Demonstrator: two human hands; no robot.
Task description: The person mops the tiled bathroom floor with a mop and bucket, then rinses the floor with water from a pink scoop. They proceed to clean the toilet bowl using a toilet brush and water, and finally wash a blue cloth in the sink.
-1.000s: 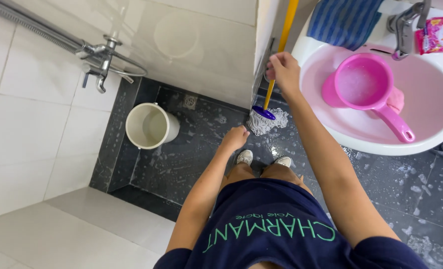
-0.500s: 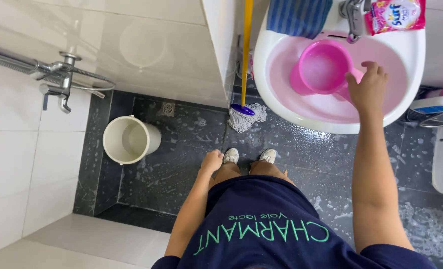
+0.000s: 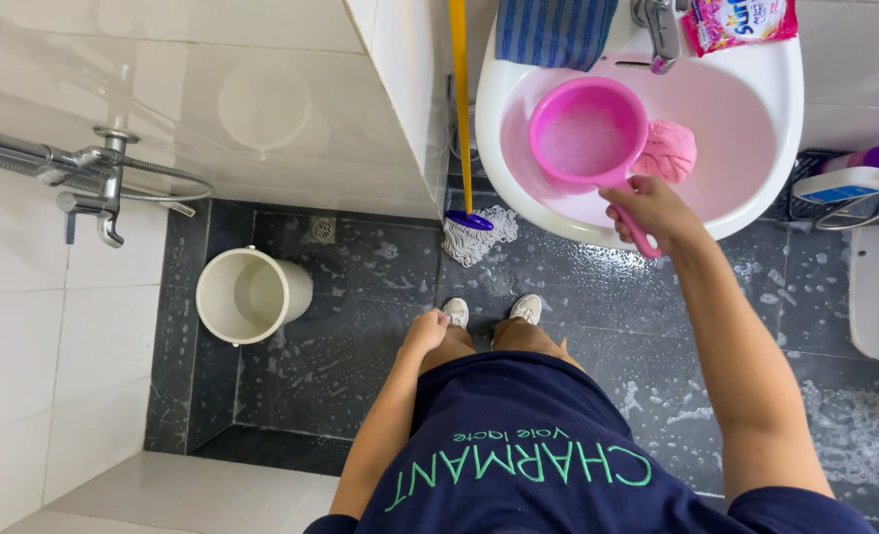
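Fingers of my right hand [image 3: 652,210] wrap the handle of the pink scoop [image 3: 588,133], which sits in the sink [image 3: 756,203] holding soapy water. I'd lift it level to avoid spilling. My left hand [image 3: 426,329] rests loosely closed on my knee, holding nothing.

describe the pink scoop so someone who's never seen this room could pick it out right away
Find the white washbasin at the top right, under the tap. Inside it sits the pink scoop, a round plastic dipper with foamy water in it, its long handle running down to the right hand, which grips it. Unlike the crumpled pink cloth beside it, it is rigid, bowl-shaped and has a handle.
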